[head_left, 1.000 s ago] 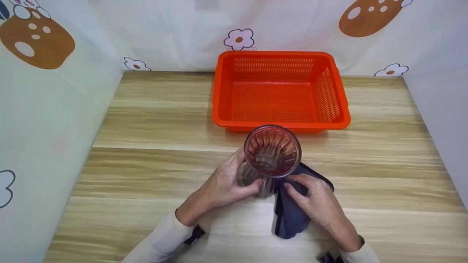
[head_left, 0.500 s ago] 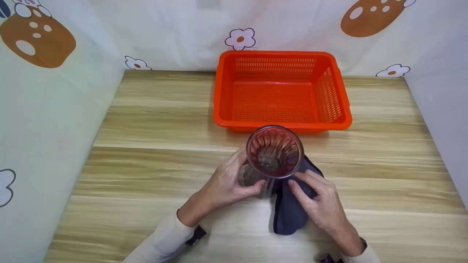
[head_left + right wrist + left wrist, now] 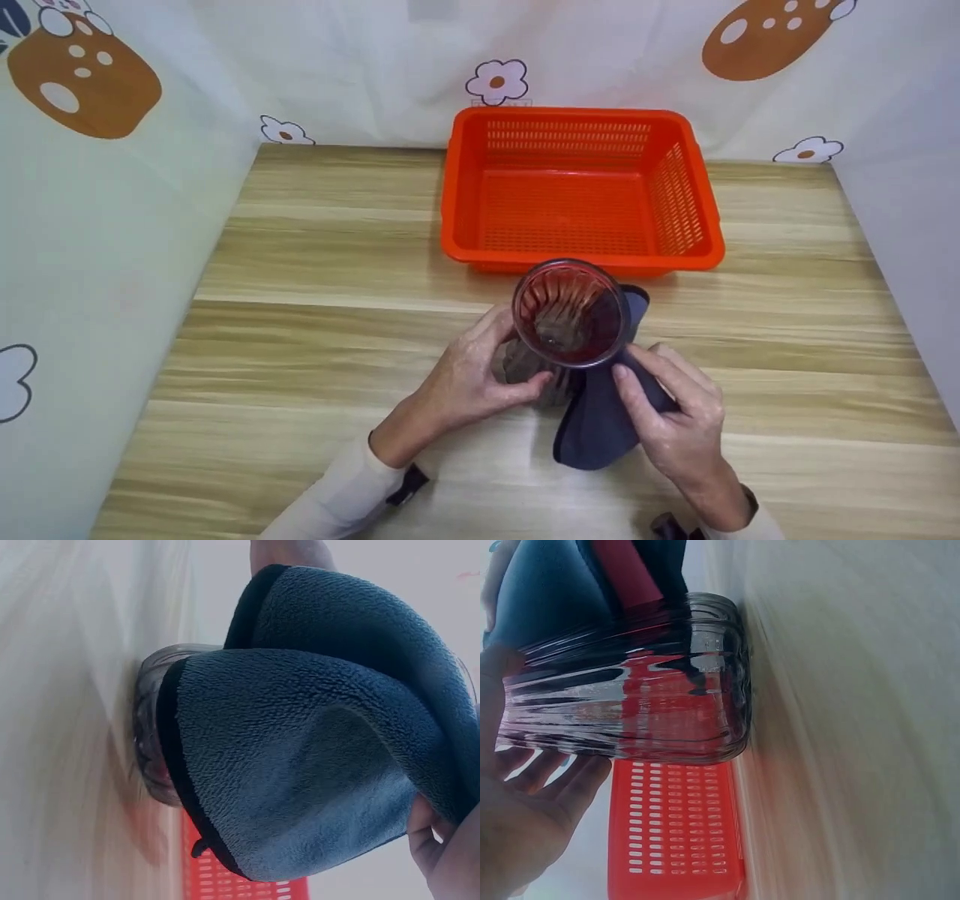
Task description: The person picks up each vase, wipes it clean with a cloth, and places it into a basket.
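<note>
The glass stands upright on the table, approx. in the middle, just at 6 o'clock of the orange basket. It is ribbed and see-through; in the left wrist view its bottom sits flat on the wood. The left hand is curled round the lower part of the glass from 9 o'clock, thumb on the near side, fingers behind. The right hand grips a dark blue cloth and presses it against the glass wall at approx. 4 o'clock; thumb and fingers pinch the fabric. The cloth wraps part of the right side of the glass, w/ one corner showing at 2 o'clock beside the rim, and the rest hangs down to the table at 6 o'clock. Behind the basket, at 12 o'clock, hangs a white curtain w/ flowers.
</note>
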`<state>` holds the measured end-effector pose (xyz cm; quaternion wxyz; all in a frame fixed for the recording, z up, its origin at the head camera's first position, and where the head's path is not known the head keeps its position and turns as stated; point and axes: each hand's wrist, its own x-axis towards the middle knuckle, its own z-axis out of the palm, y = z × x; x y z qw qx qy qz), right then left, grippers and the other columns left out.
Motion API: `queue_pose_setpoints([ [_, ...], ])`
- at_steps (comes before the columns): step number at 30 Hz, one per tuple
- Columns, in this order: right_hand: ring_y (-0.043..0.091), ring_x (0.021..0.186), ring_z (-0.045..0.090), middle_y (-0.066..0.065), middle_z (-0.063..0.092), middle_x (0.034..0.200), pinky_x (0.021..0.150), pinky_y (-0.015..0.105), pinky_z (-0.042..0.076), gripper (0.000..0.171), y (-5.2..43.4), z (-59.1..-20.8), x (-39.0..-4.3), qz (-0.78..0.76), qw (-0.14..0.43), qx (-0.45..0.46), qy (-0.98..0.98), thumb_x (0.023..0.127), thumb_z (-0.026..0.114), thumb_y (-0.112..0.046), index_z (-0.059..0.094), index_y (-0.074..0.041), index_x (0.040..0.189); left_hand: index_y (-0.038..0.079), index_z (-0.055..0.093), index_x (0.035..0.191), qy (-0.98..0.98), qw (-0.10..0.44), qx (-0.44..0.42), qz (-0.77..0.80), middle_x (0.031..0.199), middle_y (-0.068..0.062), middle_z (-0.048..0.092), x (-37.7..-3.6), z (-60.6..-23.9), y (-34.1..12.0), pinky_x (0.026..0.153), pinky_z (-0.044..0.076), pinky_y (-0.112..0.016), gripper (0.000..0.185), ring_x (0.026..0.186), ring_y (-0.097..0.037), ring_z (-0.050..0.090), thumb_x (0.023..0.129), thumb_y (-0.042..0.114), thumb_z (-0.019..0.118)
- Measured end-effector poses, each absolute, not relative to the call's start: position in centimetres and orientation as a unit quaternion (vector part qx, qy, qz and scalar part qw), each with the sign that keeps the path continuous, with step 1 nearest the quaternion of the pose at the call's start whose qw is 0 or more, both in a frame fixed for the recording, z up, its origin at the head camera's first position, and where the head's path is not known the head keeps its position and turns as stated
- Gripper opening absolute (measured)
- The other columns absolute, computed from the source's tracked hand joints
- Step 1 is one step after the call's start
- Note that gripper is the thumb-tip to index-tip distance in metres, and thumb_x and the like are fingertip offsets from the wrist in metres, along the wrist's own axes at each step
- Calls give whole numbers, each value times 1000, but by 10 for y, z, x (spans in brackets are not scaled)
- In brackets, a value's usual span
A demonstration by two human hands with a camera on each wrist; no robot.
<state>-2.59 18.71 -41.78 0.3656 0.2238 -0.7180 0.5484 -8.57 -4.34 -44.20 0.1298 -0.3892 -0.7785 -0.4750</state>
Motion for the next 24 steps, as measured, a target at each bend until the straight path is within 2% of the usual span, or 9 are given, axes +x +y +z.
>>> queue_pose_setpoints([
  [5, 13, 68, 56, 13, 64, 77, 63, 17, 46, 33, 186, -419, -29, 547, 369, 224, -717, 97, 73, -21, 73, 13, 97, 5, 53, 139, -785, 142, -377, -471, 129, -6, 60, -84, -443, -41, 100, 48, -30, 65, 116, -13, 59, 84, 25, 83],
  [10, 12, 66, 54, 12, 63, 76, 57, 18, 43, 31, 188, -421, -31, 543, 352, 227, -728, 97, 73, -20, 73, 11, 98, 5, 51, 141, -790, 140, -369, -469, 123, -7, 62, -84, -444, -40, 92, 54, -30, 69, 106, -12, 63, 84, 28, 84],
  [16, 12, 66, 54, 11, 63, 77, 56, 21, 42, 11, 190, -423, -33, 541, 316, 233, -744, 89, 73, 3, 73, 10, 97, 6, 47, 143, -811, 154, -366, -430, 110, -3, 68, -84, -443, -39, 83, 55, -30, 74, 96, -11, 64, 84, 33, 82],
  [20, 12, 70, 57, 11, 65, 81, 61, 18, 45, 17, 191, -425, -34, 537, 302, 229, -753, 82, 72, 14, 73, 9, 98, 6, 50, 138, -818, 158, -360, -420, 103, -2, 68, -84, -442, -39, 78, 55, -30, 70, 93, -12, 64, 82, 34, 82],
  [24, 13, 76, 61, 9, 69, 86, 69, 17, 49, 27, 192, -425, -35, 539, 288, 219, -761, 77, 71, 20, 74, 7, 100, 7, 51, 136, -819, 153, -356, -424, 102, -3, 69, -83, -442, -40, 77, 56, -31, 68, 92, -17, 67, 82, 34, 83],
])
